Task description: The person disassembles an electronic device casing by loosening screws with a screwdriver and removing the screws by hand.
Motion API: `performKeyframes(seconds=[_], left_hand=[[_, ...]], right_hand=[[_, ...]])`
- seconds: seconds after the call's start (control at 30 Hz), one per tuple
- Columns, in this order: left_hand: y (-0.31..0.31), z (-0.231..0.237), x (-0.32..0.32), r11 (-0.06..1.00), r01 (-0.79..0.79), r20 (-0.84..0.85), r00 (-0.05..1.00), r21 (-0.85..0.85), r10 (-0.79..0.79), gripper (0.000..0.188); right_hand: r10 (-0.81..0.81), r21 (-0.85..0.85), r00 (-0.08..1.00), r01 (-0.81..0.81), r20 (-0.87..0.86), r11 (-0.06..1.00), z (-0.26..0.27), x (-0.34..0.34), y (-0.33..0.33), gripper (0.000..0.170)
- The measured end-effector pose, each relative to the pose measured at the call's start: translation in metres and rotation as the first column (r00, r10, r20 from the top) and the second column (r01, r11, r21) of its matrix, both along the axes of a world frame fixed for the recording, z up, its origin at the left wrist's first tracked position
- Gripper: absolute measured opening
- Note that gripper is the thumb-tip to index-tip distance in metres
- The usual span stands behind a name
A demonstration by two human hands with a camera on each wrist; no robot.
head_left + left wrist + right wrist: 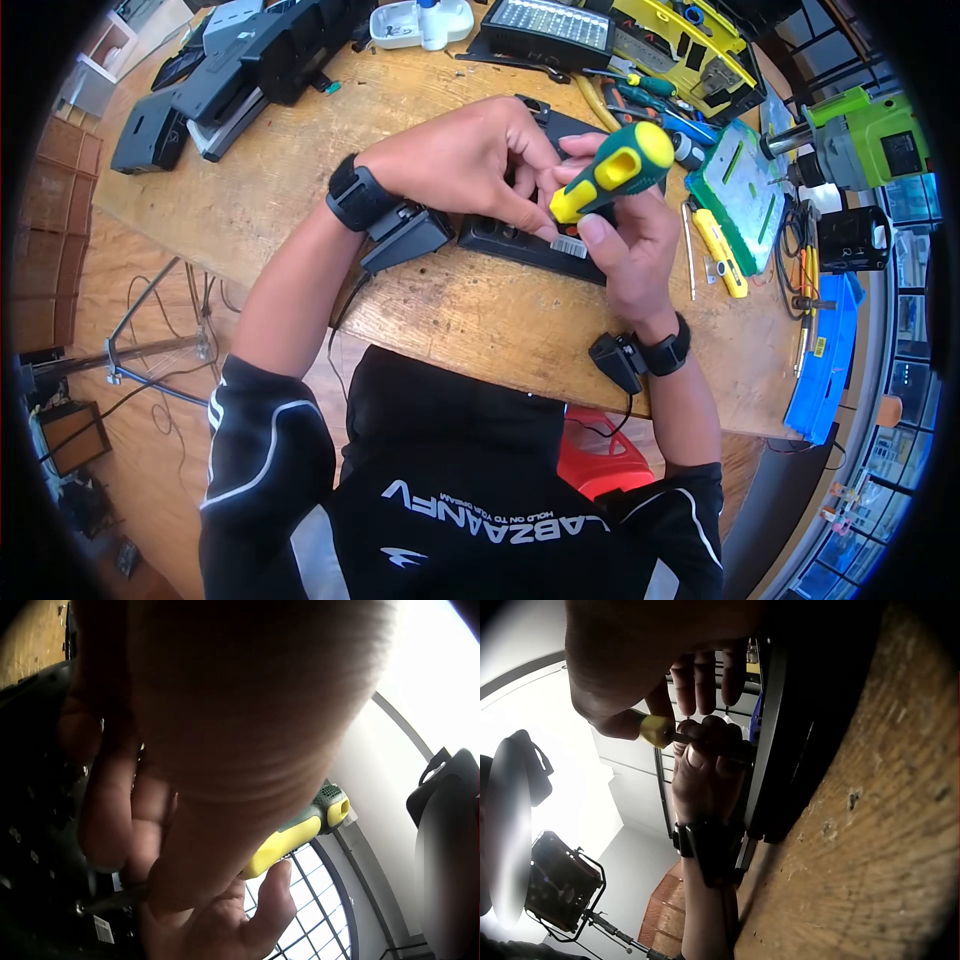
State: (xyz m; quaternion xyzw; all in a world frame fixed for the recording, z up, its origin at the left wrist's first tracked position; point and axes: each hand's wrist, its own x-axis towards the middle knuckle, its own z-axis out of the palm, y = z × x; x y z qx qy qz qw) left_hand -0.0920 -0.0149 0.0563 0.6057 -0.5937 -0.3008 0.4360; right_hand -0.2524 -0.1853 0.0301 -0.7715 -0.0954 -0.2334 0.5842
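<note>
Right hand (645,255), centre-right of the head view, is curled round the screwdriver (625,165). Lower left in the left-wrist view, its tip (84,907) is set on the black case (34,817). Mid-frame, right-wrist view, its shaft (681,738) is seemingly steadied by the pinching left hand (703,776).

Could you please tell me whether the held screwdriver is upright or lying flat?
Upright, leaning: the screwdriver has its shaft pointing down at the black housing, handle raised.

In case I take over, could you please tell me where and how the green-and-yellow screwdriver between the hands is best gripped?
Probably by the thick screwdriver handle, from above: its broad butt end points up, clear of the left hand near the lower end, offering plenty to close round.
</note>
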Motion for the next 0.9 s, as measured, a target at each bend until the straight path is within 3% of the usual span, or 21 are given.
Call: performKeyframes(seconds=[0.27, 0.3, 0.37, 0.43, 0.47, 0.53, 0.57, 0.63, 0.67, 0.77, 0.9], left_hand=[[0.004, 0.005, 0.001, 0.998, 0.047, -0.109, 0.993, 0.033, -0.044, 0.012], [0.005, 0.004, 0.006, 0.998, -0.024, -0.124, 0.992, -0.050, 0.018, 0.013], [0.006, -0.004, 0.026, 0.964, -0.177, -0.128, 0.980, -0.198, 0.154, 0.013], [0.012, 0.003, 0.040, 0.817, -0.552, 0.065, 0.820, -0.169, 0.568, 0.015], [0.015, -0.008, 0.059, 0.820, -0.548, 0.082, 0.821, -0.164, 0.565, 0.015], [0.021, -0.043, 0.098, 0.576, -0.771, 0.130, 0.563, -0.273, 0.816, 0.034], [0.022, -0.044, 0.098, 0.576, -0.770, 0.135, 0.562, -0.273, 0.816, 0.034], [0.020, -0.044, 0.095, 0.504, -0.848, 0.337, 0.432, -0.165, 0.836, 0.029], [0.018, -0.046, 0.090, 0.490, -0.849, 0.335, 0.412, -0.198, 0.848, 0.033], [0.013, -0.061, 0.094, 0.571, -0.761, 0.344, 0.470, -0.307, 0.813, 0.031], [0.017, -0.062, 0.097, 0.648, -0.716, 0.441, 0.509, -0.259, 0.739, 0.027]], right_hand=[[-0.055, 0.099, 0.998, 0.054, 0.007, 0.994, 0.002, -0.002, 0.006, 0.037], [-0.039, 0.163, 0.999, 0.043, -0.026, 0.986, 0.002, -0.004, 0.006, 0.038], [-0.023, 0.331, 1.000, 0.020, 0.005, 0.943, -0.001, -0.005, 0.005, 0.025], [-0.004, 0.374, 0.999, -0.009, 0.035, 0.927, -0.001, -0.005, -0.005, 0.023], [-0.043, 0.379, 0.998, 0.025, 0.041, 0.925, 0.000, -0.006, -0.008, 0.026], [-0.085, 0.380, 0.994, 0.052, 0.069, 0.923, 0.000, -0.009, -0.025, 0.031], [-0.078, 0.379, 0.993, 0.038, 0.090, 0.925, -0.002, -0.011, -0.036, 0.033], [-0.199, 0.434, 0.978, 0.152, 0.064, 0.888, -0.005, -0.008, -0.050, 0.032], [-0.217, 0.434, 0.974, 0.169, 0.063, 0.885, -0.009, -0.006, -0.058, 0.030], [-0.327, 0.449, 0.945, 0.288, 0.011, 0.846, -0.022, -0.003, -0.073, 0.028], [-0.343, 0.474, 0.939, 0.292, 0.023, 0.830, -0.023, 0.000, -0.069, 0.024]])
